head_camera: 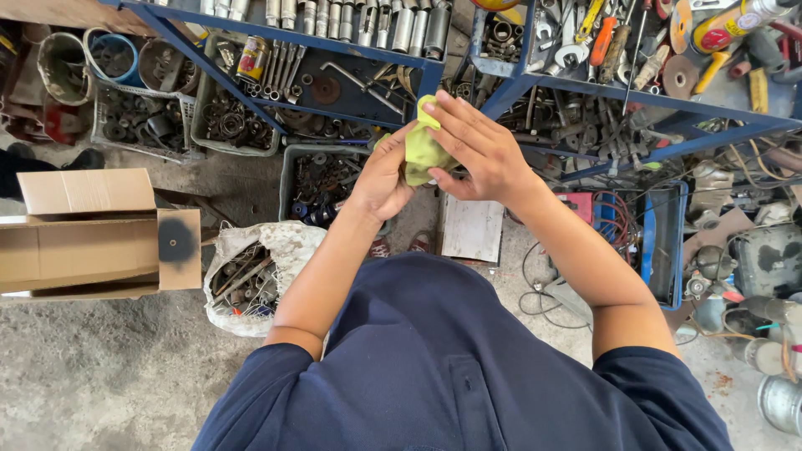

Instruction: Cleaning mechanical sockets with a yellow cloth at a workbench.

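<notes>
Left grip (383, 179): closed on cloth (422, 150)
Right grip (472, 150): closed on cloth too
Behind: blue rack (551, 88), tools
Floor: box (92, 242), sack (259, 271)

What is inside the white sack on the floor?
The white sack lies open: long rusty metal rods and small metal parts show at its mouth. Whatever lies deeper is covered by the cloth.

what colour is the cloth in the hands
Yellow-green: the small crumpled soft cloth, held between both hands, shows best in the head view.
</notes>
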